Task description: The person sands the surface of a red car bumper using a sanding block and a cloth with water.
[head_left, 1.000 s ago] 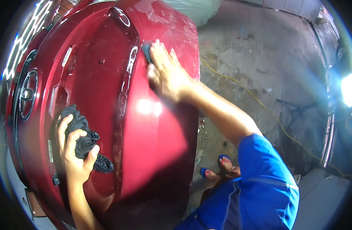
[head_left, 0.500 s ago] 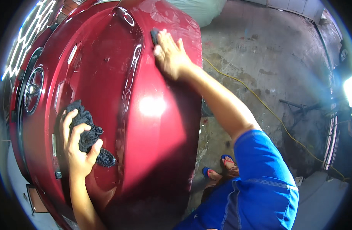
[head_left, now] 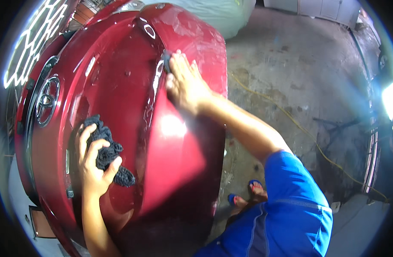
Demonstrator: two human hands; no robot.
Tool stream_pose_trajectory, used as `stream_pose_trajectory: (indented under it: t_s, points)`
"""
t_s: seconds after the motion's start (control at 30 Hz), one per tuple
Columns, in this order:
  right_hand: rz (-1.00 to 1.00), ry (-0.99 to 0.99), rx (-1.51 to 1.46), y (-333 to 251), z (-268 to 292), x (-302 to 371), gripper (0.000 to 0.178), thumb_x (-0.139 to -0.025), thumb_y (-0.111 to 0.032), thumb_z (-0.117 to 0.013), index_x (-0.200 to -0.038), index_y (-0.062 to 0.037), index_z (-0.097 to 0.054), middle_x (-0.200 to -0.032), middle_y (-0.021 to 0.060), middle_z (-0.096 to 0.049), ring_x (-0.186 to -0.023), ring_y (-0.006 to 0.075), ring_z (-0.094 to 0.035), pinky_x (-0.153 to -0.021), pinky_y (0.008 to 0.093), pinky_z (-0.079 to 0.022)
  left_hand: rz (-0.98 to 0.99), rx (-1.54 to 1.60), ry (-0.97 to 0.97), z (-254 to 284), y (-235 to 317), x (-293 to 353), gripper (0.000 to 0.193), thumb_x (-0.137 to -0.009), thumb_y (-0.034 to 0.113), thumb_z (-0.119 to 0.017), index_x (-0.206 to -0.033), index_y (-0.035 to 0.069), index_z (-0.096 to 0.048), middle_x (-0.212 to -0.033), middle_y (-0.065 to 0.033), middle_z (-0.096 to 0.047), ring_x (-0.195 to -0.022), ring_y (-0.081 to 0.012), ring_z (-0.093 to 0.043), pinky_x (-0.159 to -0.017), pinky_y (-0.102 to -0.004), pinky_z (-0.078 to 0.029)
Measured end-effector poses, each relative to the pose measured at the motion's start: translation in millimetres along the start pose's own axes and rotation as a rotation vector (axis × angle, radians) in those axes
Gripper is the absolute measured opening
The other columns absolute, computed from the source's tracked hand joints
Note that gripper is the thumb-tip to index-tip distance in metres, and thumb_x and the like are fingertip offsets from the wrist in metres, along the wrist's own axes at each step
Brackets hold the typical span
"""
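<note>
Your left hand (head_left: 96, 174) grasps a bunched black cloth (head_left: 107, 153) against the red trunk lid (head_left: 171, 167); your right hand (head_left: 189, 88) holds a dark gray pad (head_left: 166, 62) under extended fingers, presumably spreading pressure.

A chrome emblem (head_left: 47, 101) is standing on the red car body (head_left: 115, 107), between nine and ten o'clock in the head view; its oval ring is enclosing smaller curved loops around a rounded centre. No lettering or numerals are showing legibly on any surface.

Left hand (head_left: 98, 171) curled, right hand (head_left: 187, 88) flat
</note>
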State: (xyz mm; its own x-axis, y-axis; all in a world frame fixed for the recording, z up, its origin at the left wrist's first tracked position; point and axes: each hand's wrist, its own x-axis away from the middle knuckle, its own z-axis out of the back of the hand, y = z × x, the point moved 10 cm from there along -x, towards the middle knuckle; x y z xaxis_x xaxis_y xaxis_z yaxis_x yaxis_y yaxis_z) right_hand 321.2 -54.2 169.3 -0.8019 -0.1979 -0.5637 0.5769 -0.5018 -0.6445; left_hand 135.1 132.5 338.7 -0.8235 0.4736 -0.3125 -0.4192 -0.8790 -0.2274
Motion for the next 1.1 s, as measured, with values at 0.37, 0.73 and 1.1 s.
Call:
stream_pose_trajectory:
  t_s: [0.37,0.73,1.1]
  points:
    - [0.014,-0.093,-0.002,-39.4,0.2,55.3,0.077,-0.110,-0.042,-0.035,-0.163,0.0098,-0.017,-0.171,0.0310,-0.015,-0.162,0.0412,-0.011,-0.130,0.0582,-0.012,-0.012,0.033,0.017,1.3,-6.3,7.8,0.041,-0.083,0.038,-0.082,-0.104,0.007,-0.065,-0.151,-0.0199,-0.051,-0.147,-0.0473,-0.041,-0.118,-0.0593,-0.035]
    - [-0.025,-0.109,0.069,-15.4,-12.0,65.4,0.081,-0.108,-0.047,-0.033,-0.164,0.0091,-0.015,-0.171,0.0310,-0.015,-0.162,0.0421,-0.009,-0.130,0.0582,-0.010,-0.007,0.033,-0.003,2.5,-6.8,6.9,0.043,-0.084,0.038,-0.082,-0.107,0.006,-0.065,-0.151,-0.0204,-0.051,-0.146,-0.0480,-0.040,-0.117,-0.0590,-0.037]
    - [0.003,-0.128,0.112,-14.7,-19.6,86.3,0.082,-0.108,-0.049,-0.037,-0.163,0.0098,-0.020,-0.172,0.0299,-0.016,-0.163,0.0396,-0.010,-0.129,0.0612,-0.008,0.046,0.078,0.000,-1.4,-11.9,9.0,0.039,-0.080,0.036,-0.084,-0.102,0.009,-0.067,-0.150,-0.0179,-0.051,-0.146,-0.0485,-0.039,-0.117,-0.0625,-0.035]
